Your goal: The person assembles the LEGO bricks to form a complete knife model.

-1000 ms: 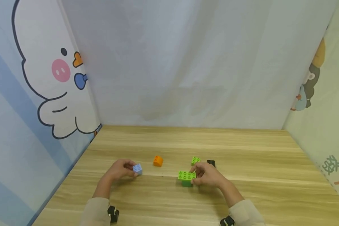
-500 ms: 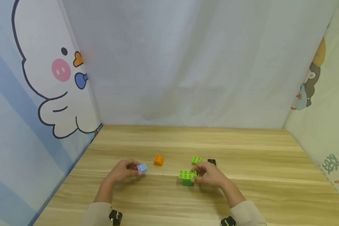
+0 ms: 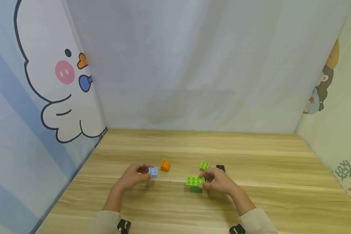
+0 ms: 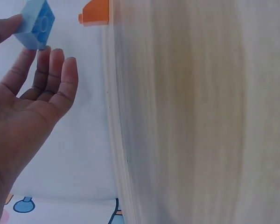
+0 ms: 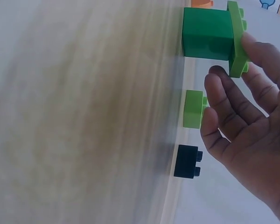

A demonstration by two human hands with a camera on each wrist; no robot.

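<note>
Between thumb and fingers my left hand (image 3: 134,175) pinches a light blue toy brick (image 3: 153,172); the left wrist view shows this blue brick (image 4: 36,24) raised off the table. To the right, my right hand (image 3: 217,182) holds the edge of a thin lime green plate brick (image 3: 193,181), which sits on top of a dark green block (image 3: 195,189). In the right wrist view the thumb touches the lime plate's (image 5: 238,39) side, and the dark green block (image 5: 207,33) is below it, resting on the table.
An orange curved brick (image 3: 165,165) lies behind the blue one. Behind my right hand are a small lime green brick (image 3: 204,165) and a black brick (image 3: 220,168), partly hidden. A grey-white curtain (image 3: 193,81) rises at the back of the wooden table (image 3: 163,211).
My left hand has moved to the right with the blue brick, which is now closer to the green stack. The right hand has stayed at the lime plate.
</note>
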